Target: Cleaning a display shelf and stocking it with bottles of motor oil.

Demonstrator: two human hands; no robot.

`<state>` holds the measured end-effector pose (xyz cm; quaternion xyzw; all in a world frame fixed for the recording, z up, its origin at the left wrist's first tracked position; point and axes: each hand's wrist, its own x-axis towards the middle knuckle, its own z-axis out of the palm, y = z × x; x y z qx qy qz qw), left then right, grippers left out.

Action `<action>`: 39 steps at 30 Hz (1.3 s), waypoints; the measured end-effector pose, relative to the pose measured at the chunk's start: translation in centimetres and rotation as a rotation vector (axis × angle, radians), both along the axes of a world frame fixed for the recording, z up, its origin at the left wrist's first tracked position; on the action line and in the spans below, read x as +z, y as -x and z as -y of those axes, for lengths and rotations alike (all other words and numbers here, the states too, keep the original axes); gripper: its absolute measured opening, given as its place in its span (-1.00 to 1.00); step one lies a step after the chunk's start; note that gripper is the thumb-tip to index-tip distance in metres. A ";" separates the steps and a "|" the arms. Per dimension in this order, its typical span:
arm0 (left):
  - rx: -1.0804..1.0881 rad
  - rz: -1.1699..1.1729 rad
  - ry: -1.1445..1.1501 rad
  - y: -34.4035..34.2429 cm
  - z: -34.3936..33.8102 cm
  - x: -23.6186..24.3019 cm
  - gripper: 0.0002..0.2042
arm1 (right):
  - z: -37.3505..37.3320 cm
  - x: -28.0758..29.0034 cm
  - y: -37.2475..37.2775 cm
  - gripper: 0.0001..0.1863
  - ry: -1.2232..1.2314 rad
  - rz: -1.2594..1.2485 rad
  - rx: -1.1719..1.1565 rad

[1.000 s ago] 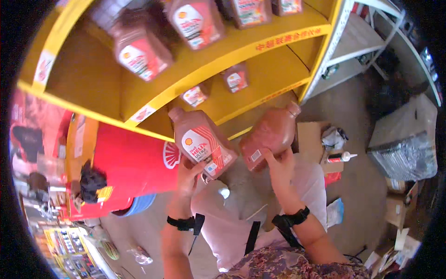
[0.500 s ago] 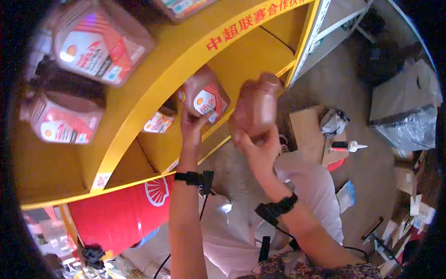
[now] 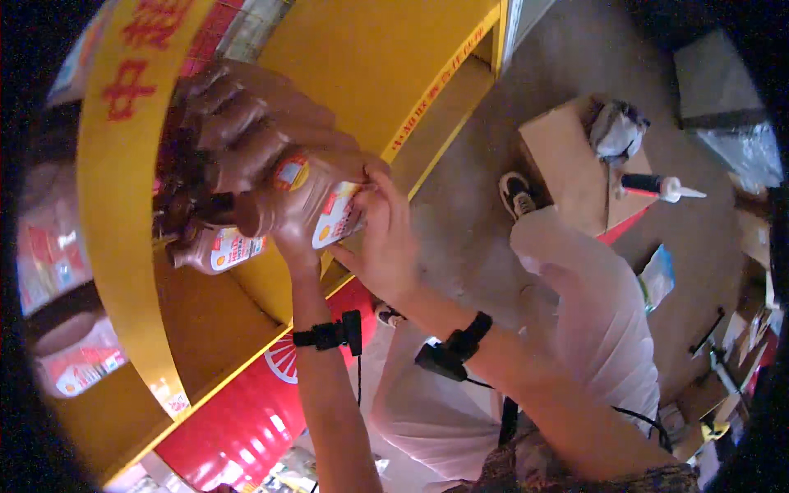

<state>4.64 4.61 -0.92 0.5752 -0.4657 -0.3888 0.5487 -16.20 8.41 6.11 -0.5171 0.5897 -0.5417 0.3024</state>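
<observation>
A brown plastic jug (image 3: 288,218) with a red-and-white label lies tilted at the near end of a row of similar brown jugs (image 3: 246,115) on the yellow shelf (image 3: 345,74). My right hand (image 3: 385,234) presses against its right end, fingers along the side and thumb low by the label. Just below the jug is my left hand (image 3: 297,251), whose fingers are hidden behind it. To the left, another labelled jug (image 3: 226,249) sits lower in the shelf.
A curved yellow panel (image 3: 123,205) stands in front of more jugs (image 3: 78,357) at left. Below the shelf is a red drum (image 3: 238,435). On the floor at right are a cardboard piece (image 3: 567,160), a nozzled tube (image 3: 653,187) and a plastic-wrapped box (image 3: 727,107).
My right hand has moved left to the shelf, bringing the jug it held against the others. My left hand has shifted slightly left and down in the picture. The view has turned.
</observation>
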 end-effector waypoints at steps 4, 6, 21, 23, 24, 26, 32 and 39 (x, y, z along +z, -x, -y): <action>0.029 0.016 -0.035 0.2 -0.6 -1.3 -0.48 | 1.3 -2.6 1.3 0.19 -0.182 0.361 0.295; 0.049 0.036 -0.044 -0.3 -1.1 -1.2 -0.48 | 1.9 -2.0 2.2 0.25 -0.140 0.242 0.292; 0.161 0.088 0.064 -1.8 5.6 -2.5 -0.51 | 9.0 -1.3 2.4 0.33 -0.063 -0.142 0.335; 0.172 0.119 0.067 -3.6 6.4 -1.5 -0.51 | 10.3 -1.1 1.5 0.33 -0.022 -0.137 0.328; 0.086 0.362 0.060 -4.1 7.0 -0.8 -0.56 | 11.0 -1.1 1.3 0.35 -0.009 -0.149 0.342; 0.066 0.440 -0.005 0.9 7.6 -0.7 -0.60 | 11.8 -3.1 2.5 0.37 -0.027 -0.203 0.343; 0.097 0.188 0.079 2.5 7.5 -0.2 -0.64 | 12.0 -2.7 2.4 0.41 -0.087 -0.331 0.428; 0.088 0.587 -0.030 2.3 7.0 -0.6 -0.60 | 12.1 -3.4 3.3 0.35 -0.112 -0.303 0.506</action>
